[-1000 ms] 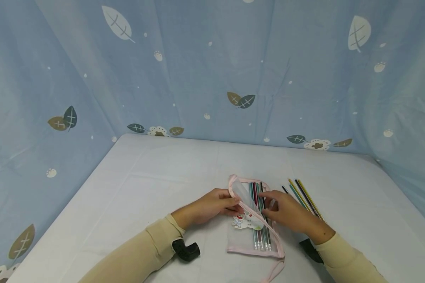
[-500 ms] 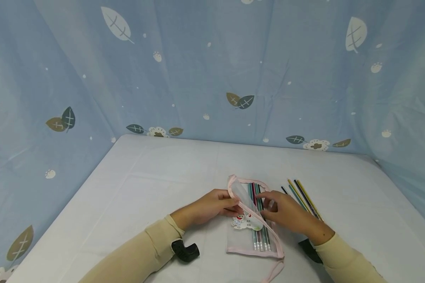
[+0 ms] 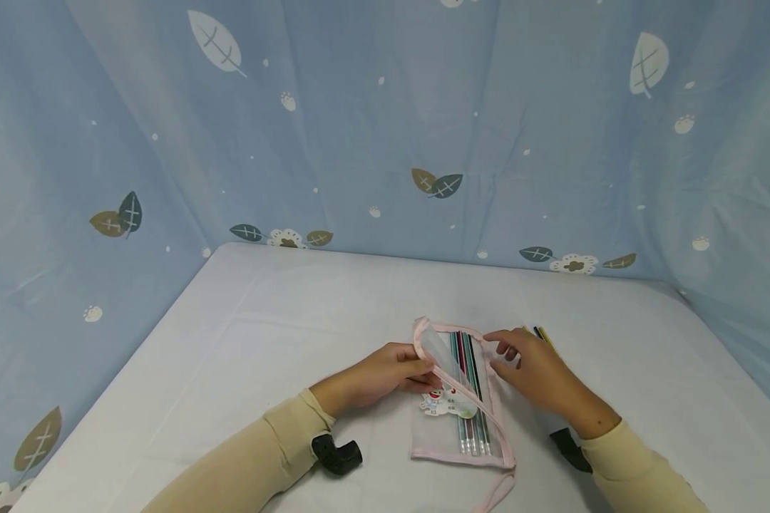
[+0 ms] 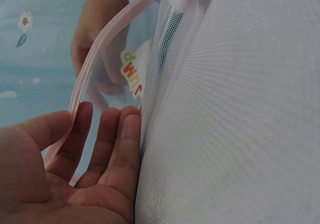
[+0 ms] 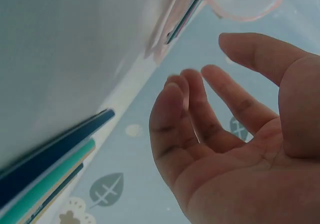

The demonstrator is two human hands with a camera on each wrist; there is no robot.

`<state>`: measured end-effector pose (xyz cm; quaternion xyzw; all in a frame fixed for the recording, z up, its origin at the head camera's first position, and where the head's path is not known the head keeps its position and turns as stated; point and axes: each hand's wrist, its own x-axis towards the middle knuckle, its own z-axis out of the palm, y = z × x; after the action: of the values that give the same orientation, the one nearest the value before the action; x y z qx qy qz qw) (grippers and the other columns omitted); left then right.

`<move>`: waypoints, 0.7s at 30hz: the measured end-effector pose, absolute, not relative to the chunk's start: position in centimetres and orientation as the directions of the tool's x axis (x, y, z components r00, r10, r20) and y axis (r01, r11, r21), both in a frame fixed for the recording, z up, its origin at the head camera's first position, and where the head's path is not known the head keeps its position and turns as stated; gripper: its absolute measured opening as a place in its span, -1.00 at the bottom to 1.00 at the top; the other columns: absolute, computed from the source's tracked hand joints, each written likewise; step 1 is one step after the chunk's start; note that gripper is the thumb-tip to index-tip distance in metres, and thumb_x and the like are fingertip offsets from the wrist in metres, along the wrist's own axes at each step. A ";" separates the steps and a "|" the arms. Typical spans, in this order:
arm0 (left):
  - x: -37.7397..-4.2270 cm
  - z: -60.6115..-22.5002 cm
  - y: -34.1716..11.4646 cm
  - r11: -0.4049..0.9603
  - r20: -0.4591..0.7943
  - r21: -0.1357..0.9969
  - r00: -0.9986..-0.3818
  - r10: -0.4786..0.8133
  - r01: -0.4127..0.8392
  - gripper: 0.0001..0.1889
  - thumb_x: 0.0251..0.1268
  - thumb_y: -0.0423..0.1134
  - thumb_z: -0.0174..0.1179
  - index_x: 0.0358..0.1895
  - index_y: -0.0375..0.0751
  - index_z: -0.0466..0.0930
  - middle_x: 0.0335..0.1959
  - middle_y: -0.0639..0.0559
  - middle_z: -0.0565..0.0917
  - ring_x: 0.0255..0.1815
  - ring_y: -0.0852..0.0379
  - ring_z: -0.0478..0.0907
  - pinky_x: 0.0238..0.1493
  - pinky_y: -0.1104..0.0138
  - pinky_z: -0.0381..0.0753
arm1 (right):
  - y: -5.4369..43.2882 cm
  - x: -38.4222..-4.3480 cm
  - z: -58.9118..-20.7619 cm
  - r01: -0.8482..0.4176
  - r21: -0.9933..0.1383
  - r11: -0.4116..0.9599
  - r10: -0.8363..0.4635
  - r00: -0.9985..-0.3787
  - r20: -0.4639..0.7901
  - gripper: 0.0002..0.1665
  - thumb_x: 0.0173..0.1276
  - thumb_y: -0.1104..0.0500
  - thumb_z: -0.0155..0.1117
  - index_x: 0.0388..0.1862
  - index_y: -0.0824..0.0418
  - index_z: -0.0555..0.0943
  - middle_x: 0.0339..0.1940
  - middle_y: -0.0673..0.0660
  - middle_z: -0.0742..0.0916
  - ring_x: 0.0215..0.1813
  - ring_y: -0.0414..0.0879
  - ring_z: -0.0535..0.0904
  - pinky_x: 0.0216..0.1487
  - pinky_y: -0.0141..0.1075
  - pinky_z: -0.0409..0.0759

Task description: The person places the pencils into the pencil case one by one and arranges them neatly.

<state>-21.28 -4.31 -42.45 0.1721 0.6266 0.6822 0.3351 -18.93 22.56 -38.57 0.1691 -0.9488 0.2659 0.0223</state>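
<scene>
A see-through pencil case (image 3: pixel 436 434) with pink trim lies on the table, and its clear front is lifted open. Several pencils (image 3: pixel 468 350) lie side by side inside it, their white ends toward the person. My left hand (image 3: pixel 383 375) pinches the pink edge of the lifted front between thumb and index finger, as the left wrist view also shows. Colourful "JUMP" letters (image 4: pixel 131 73) show through the clear sheet there. My right hand (image 3: pixel 540 375) is at the case's right edge, fingers loosely bent and thumb apart, with nothing between them.
Loose pencils (image 5: pixel 55 156) lie on the table to the right of the case, mostly hidden behind my right hand in the head view. A pink strap (image 3: pixel 499 491) trails toward the front. Blue leaf-patterned cloth (image 3: pixel 385 128) hangs behind the white table (image 3: pixel 295 306).
My right hand has moved right, from over the pencils in the case to its right edge, and now covers most of the loose pencils. The left hand keeps its grip.
</scene>
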 end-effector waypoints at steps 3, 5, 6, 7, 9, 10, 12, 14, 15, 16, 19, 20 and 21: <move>-21.3 -42.4 -4.3 0.009 -0.187 0.970 -0.720 0.668 -0.244 -0.68 0.55 -0.31 0.04 0.08 -0.58 0.51 -0.04 -0.43 0.69 -0.03 0.07 0.70 0.21 0.17 0.69 | 23.0 -19.2 -38.5 -0.307 -0.470 0.828 -0.285 -0.951 0.120 -0.51 0.30 0.32 0.36 0.23 0.26 0.59 -0.16 0.16 0.66 -0.16 -0.05 0.54 -0.34 -0.37 0.59; -21.3 -42.5 -4.3 0.007 -0.188 0.969 -0.721 0.667 -0.246 -0.68 0.55 -0.31 0.04 0.08 -0.58 0.51 -0.05 -0.42 0.69 -0.03 0.08 0.70 0.21 0.17 0.69 | 23.2 -19.3 -38.5 -0.304 -0.450 0.840 -0.280 -0.952 0.120 -0.50 0.30 0.33 0.34 0.24 0.27 0.58 -0.13 0.19 0.66 -0.15 -0.03 0.54 -0.33 -0.36 0.58; -21.3 -42.5 -4.3 0.005 -0.188 0.969 -0.722 0.666 -0.247 -0.69 0.55 -0.31 0.04 0.08 -0.59 0.51 -0.05 -0.41 0.70 -0.03 0.08 0.70 0.21 0.17 0.69 | 23.3 -19.4 -38.5 -0.302 -0.444 0.844 -0.277 -0.953 0.121 -0.49 0.30 0.34 0.33 0.25 0.27 0.58 -0.13 0.21 0.66 -0.16 -0.02 0.54 -0.34 -0.36 0.57; -21.3 -42.5 -4.2 0.004 -0.189 0.968 -0.722 0.665 -0.250 -0.68 0.55 -0.31 0.04 0.08 -0.59 0.51 -0.05 -0.42 0.69 -0.03 0.08 0.70 0.21 0.17 0.69 | 23.4 -19.5 -38.6 -0.300 -0.440 0.846 -0.277 -0.954 0.119 -0.49 0.29 0.35 0.33 0.25 0.28 0.57 -0.13 0.22 0.65 -0.18 -0.03 0.53 -0.36 -0.36 0.57; -21.3 -42.5 -4.2 0.002 -0.191 0.967 -0.721 0.666 -0.254 -0.68 0.55 -0.32 0.04 0.08 -0.59 0.50 -0.05 -0.42 0.69 -0.03 0.08 0.70 0.21 0.16 0.69 | 23.6 -19.6 -38.7 -0.298 -0.441 0.846 -0.277 -0.954 0.113 -0.48 0.28 0.37 0.32 0.25 0.29 0.57 -0.14 0.23 0.65 -0.20 -0.03 0.52 -0.38 -0.38 0.56; -21.3 -42.4 -4.2 0.004 -0.194 0.967 -0.721 0.665 -0.256 -0.69 0.55 -0.32 0.04 0.08 -0.59 0.50 -0.05 -0.42 0.69 -0.03 0.08 0.70 0.21 0.16 0.69 | 23.7 -19.7 -38.7 -0.296 -0.443 0.846 -0.277 -0.955 0.110 -0.48 0.29 0.37 0.31 0.25 0.30 0.56 -0.14 0.23 0.65 -0.20 -0.04 0.52 -0.39 -0.38 0.56; -21.3 -42.4 -4.1 0.007 -0.197 0.966 -0.721 0.664 -0.257 -0.68 0.55 -0.32 0.04 0.08 -0.59 0.51 -0.04 -0.42 0.69 -0.03 0.08 0.70 0.21 0.16 0.69 | 23.8 -19.7 -38.7 -0.287 -0.450 0.845 -0.273 -0.957 0.098 -0.48 0.30 0.38 0.31 0.26 0.30 0.55 -0.13 0.24 0.64 -0.20 -0.04 0.54 -0.41 -0.40 0.56; -21.3 -42.4 -4.2 0.010 -0.199 0.966 -0.720 0.665 -0.258 -0.69 0.55 -0.32 0.03 0.08 -0.59 0.51 -0.04 -0.42 0.69 -0.02 0.07 0.70 0.21 0.16 0.69 | 23.8 -19.7 -38.6 -0.280 -0.456 0.845 -0.270 -0.959 0.088 -0.48 0.31 0.39 0.30 0.27 0.31 0.55 -0.11 0.27 0.64 -0.19 -0.03 0.56 -0.41 -0.39 0.59; -21.3 -42.4 -4.2 0.010 -0.197 0.967 -0.720 0.666 -0.256 -0.68 0.55 -0.32 0.03 0.08 -0.60 0.50 -0.04 -0.43 0.69 -0.02 0.07 0.70 0.21 0.16 0.69 | 23.8 -19.7 -38.5 -0.275 -0.455 0.847 -0.267 -0.960 0.083 -0.48 0.31 0.39 0.30 0.27 0.31 0.54 -0.10 0.28 0.64 -0.18 -0.02 0.57 -0.40 -0.38 0.60; -21.3 -42.5 -4.2 0.008 -0.196 0.967 -0.720 0.666 -0.255 -0.68 0.55 -0.32 0.03 0.07 -0.60 0.50 -0.04 -0.43 0.69 -0.02 0.07 0.70 0.21 0.16 0.69 | 23.8 -19.7 -38.4 -0.268 -0.452 0.851 -0.261 -0.962 0.078 -0.47 0.31 0.39 0.30 0.27 0.31 0.54 -0.09 0.29 0.64 -0.17 -0.01 0.58 -0.40 -0.37 0.62; -21.4 -42.5 -4.2 0.006 -0.191 0.968 -0.719 0.669 -0.251 -0.68 0.55 -0.32 0.03 0.07 -0.60 0.50 -0.04 -0.44 0.68 -0.01 0.05 0.70 0.21 0.15 0.69 | 23.9 -19.6 -38.3 -0.246 -0.437 0.865 -0.244 -0.968 0.062 -0.45 0.30 0.39 0.32 0.28 0.31 0.53 -0.06 0.33 0.63 -0.16 0.02 0.58 -0.39 -0.32 0.64; -21.4 -42.6 -4.2 0.005 -0.190 0.968 -0.719 0.668 -0.251 -0.68 0.55 -0.32 0.03 0.07 -0.60 0.50 -0.04 -0.45 0.68 -0.01 0.05 0.70 0.21 0.15 0.69 | 23.9 -19.6 -38.3 -0.237 -0.434 0.869 -0.238 -0.970 0.053 -0.45 0.29 0.39 0.32 0.29 0.31 0.52 -0.05 0.33 0.63 -0.17 0.03 0.57 -0.40 -0.32 0.64; -21.4 -42.6 -4.2 0.005 -0.190 0.968 -0.719 0.669 -0.251 -0.68 0.55 -0.31 0.03 0.07 -0.60 0.50 -0.03 -0.45 0.68 -0.01 0.05 0.70 0.21 0.15 0.69 | 24.0 -19.6 -38.3 -0.228 -0.430 0.874 -0.232 -0.972 0.043 -0.44 0.29 0.39 0.32 0.30 0.31 0.52 -0.04 0.33 0.62 -0.18 0.03 0.55 -0.41 -0.33 0.63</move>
<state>-21.43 -4.21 -42.61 0.1671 0.6242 0.6854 0.3355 -19.61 24.01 -38.31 0.1187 -0.9679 0.2216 -0.0051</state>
